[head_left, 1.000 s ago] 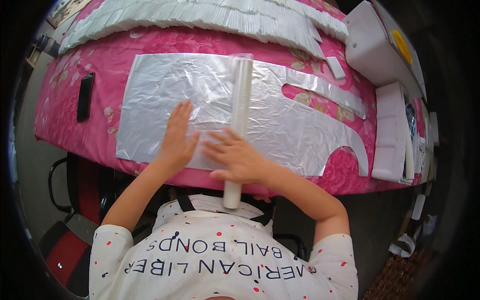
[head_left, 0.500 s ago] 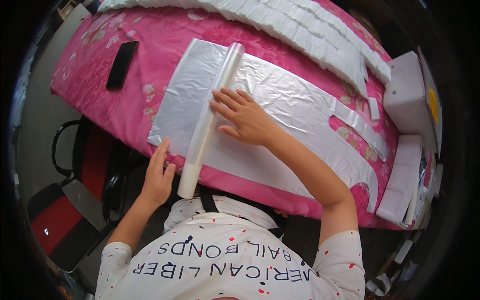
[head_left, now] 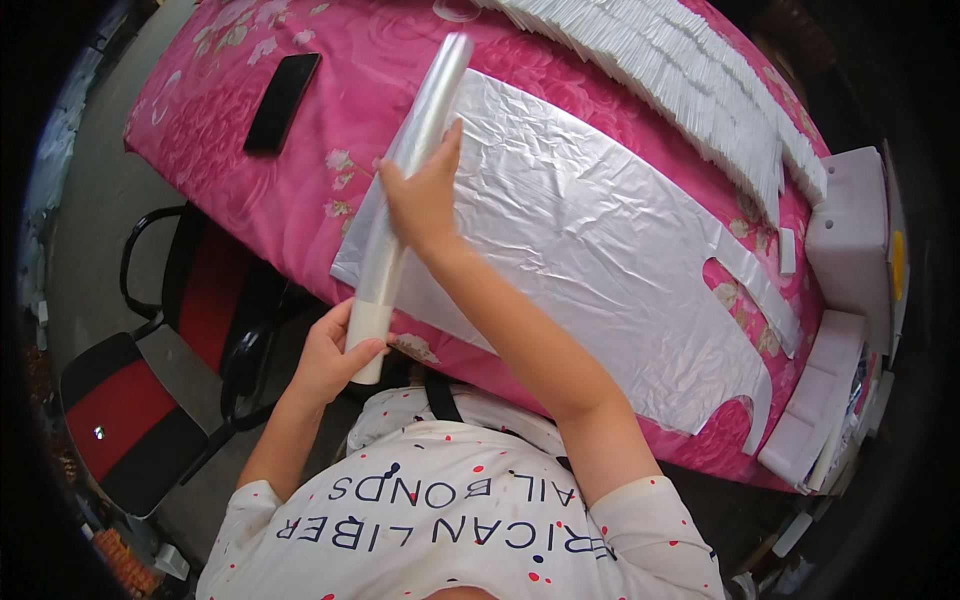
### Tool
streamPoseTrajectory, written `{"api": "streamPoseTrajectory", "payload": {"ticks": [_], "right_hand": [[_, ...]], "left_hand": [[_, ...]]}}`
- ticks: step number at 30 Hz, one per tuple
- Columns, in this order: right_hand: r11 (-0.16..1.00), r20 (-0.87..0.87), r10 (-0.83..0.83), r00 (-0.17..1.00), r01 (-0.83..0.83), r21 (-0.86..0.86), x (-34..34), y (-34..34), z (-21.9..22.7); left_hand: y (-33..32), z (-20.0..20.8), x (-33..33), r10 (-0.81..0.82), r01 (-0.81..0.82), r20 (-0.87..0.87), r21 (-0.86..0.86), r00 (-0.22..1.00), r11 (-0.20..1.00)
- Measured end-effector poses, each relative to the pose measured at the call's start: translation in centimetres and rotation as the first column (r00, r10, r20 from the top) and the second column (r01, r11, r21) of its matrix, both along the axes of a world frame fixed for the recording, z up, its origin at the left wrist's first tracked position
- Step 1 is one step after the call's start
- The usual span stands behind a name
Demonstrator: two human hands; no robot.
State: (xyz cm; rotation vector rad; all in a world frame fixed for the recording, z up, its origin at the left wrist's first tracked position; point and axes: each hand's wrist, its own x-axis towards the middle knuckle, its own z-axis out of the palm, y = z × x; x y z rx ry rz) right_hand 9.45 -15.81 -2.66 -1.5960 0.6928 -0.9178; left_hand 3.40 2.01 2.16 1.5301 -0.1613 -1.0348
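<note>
A long tube with clear plastic film wound round it, a film roll [head_left: 383, 262], lies slantwise over the left end of a flat silvery plastic bag [head_left: 560, 220]. Its pale near end sticks out past the table's edge. My left hand [head_left: 328, 355] is closed round that end, thumb on top. Further up, my right hand [head_left: 424, 205] clasps the roll, thumb on its left side and fingers on its right; motion blurs it a little. The bag is wrinkled and has cut-out handle loops at its right end.
A pink flowered cloth covers the table [head_left: 215, 110]. A black phone [head_left: 282, 103] lies at the far left. Rows of stacked white folded pieces [head_left: 660, 90] fill the far right. White boxes [head_left: 848, 215] stand on the right. Black and red chairs [head_left: 130, 420] are at the left.
My left hand has closed round the roll's near end. My right hand, flat on the roll before, now wraps round it. Less bag shows left of the roll.
</note>
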Motion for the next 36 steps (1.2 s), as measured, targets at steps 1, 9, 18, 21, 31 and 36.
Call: {"api": "streamPoseTrajectory", "payload": {"ticks": [1,9,18,21,31,36], "right_hand": [[0.900,0.125,0.192,0.973,-0.226,0.373,-0.8,-0.8,1.2],[0.381,0.630,0.182,0.755,-0.645,0.663,-7.9,-6.4,9.2],[0.603,0.373,0.021,0.928,-0.309,0.735,-16.0,-6.3,7.1],[0.644,0.214,0.010,0.977,-0.170,0.746,-17.9,-4.7,4.3],[0.825,0.047,-0.095,0.994,0.052,0.563,-22.6,-12.5,2.0],[0.941,-0.196,-0.025,0.980,0.089,0.327,-25.9,-19.2,1.5]], "left_hand": [[-0.1,0.3,-0.3,0.016,-0.046,-0.197,-0.150,0.980,0.988],[-4.8,1.9,-1.2,-0.475,0.047,-0.508,-0.646,0.719,0.762],[-7.0,1.9,-2.1,-0.636,0.546,-0.364,-0.327,0.680,0.771],[-7.4,0.2,-4.0,-0.533,0.527,-0.114,-0.079,0.838,0.846],[-5.3,-1.0,-4.2,-0.513,0.562,-0.298,0.106,0.805,0.821],[-3.7,-1.0,-4.0,-0.470,0.553,-0.338,0.215,0.815,0.805]]}}
